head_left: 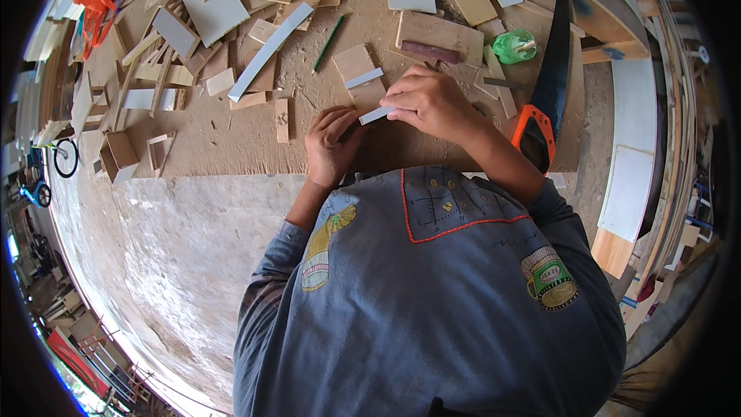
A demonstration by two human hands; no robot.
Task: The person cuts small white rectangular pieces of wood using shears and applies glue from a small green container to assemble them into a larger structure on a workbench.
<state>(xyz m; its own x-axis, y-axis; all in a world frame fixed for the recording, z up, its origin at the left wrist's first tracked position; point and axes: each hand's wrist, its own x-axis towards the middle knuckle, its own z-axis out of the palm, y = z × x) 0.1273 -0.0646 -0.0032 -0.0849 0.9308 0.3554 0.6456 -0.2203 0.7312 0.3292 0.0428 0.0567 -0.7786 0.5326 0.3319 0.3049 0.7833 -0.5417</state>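
Observation:
A short white-faced strip of wood (pixel 376 115) is between my two hands, above the near part of the workbench (pixel 239 147). My right hand (pixel 429 102) pinches its right end between thumb and fingers. My left hand (pixel 332 143) is closed at the strip's left end, its fingers curled; how firmly they grip is hard to see. Just beyond lies a small wooden board (pixel 351 60) with another narrow white strip (pixel 363 78) across it. A dark green pencil (pixel 328 44) rests farther left, near a long white strip (pixel 272 52).
A handsaw with an orange handle (pixel 536 135) lies at the right. A green plastic cup-like container (pixel 514 46) and a dark reddish bar (pixel 430 51) on a wood block are beyond my right hand. Offcuts (pixel 189 31) pile up at the far left, beside an orange bag (pixel 94 11).

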